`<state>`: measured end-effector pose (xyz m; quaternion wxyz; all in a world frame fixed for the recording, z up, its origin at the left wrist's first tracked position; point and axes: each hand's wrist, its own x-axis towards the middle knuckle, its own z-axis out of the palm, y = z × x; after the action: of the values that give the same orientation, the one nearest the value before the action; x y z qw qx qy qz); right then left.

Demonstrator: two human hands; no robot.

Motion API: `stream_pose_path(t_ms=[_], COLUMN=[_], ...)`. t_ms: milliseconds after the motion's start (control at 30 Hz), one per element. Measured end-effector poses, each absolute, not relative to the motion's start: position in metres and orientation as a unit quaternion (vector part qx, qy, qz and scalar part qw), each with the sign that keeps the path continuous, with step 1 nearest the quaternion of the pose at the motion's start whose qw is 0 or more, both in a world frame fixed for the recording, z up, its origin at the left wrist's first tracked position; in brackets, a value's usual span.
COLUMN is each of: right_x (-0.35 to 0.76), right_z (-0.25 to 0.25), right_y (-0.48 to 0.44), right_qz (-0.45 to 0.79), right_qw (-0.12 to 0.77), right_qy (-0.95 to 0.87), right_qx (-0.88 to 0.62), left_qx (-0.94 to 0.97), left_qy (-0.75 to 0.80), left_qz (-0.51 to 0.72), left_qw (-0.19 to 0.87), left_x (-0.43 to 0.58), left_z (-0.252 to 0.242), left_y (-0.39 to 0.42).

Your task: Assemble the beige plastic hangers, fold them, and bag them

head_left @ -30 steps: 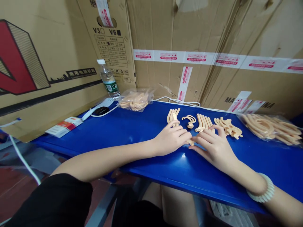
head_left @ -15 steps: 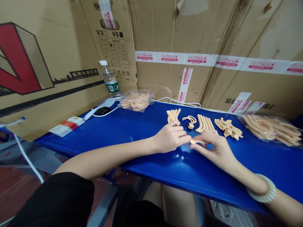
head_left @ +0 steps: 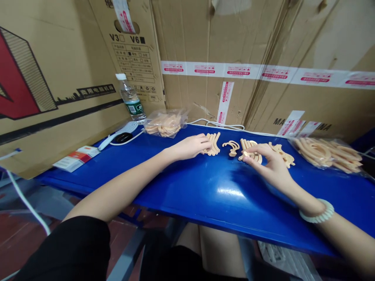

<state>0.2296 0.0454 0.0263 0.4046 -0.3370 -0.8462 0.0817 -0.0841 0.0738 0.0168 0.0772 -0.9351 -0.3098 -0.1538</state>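
Observation:
At the left end of a row of parts, my left hand [head_left: 197, 146] has its bent fingers closed at the edge of a fanned group of pale curved wooden strips [head_left: 215, 143]; its fingertips are partly hidden. My right hand [head_left: 271, 162] pinches a small assembly of curved wooden strips [head_left: 257, 157] between thumb and fingers, just above the table. Behind that assembly lies another group of curved strips [head_left: 245, 143], partly covered. Between my hands rests a small claw-like wooden piece [head_left: 232, 147]. More shaped wooden pieces [head_left: 283, 155] lie beyond my right hand.
The blue table [head_left: 187, 187] stands against cardboard boxes [head_left: 199, 93]. Clear bags of wooden parts lie at back left [head_left: 165, 124] and far right [head_left: 329, 154]. A water bottle [head_left: 132, 102], a white cable [head_left: 216, 124], a black oval object [head_left: 123, 137] and a small red-and-white box [head_left: 76, 158] are also there.
My left hand has moved away from my right hand, back and left to the group of strips. My right hand keeps the assembly and has lifted slightly. The view has shifted a little.

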Motion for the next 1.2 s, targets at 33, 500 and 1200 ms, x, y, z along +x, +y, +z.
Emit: stream_pose_path(t_ms=[33,500,1200], right_x=[0.23,0.208,0.243], right_z=[0.027,0.017,-0.018], right_y=[0.049,0.104,0.059], right_qz=[0.066,0.014,-0.054], right_qw=[0.397,0.262,0.078], right_qy=[-0.856,-0.908,-0.886], right_qx=[-0.325,-0.328,-0.453], left_qx=[-0.936,-0.931,-0.877], left_qy=[-0.31,-0.319,-0.471], left_qz=[-0.152,-0.177,-0.058], left_qw=[0.068,0.01,-0.077], left_x=[-0.084,-0.074,-0.034], left_z=[0.016,0.013,-0.007], left_y=[0.074,0.063,0.031])
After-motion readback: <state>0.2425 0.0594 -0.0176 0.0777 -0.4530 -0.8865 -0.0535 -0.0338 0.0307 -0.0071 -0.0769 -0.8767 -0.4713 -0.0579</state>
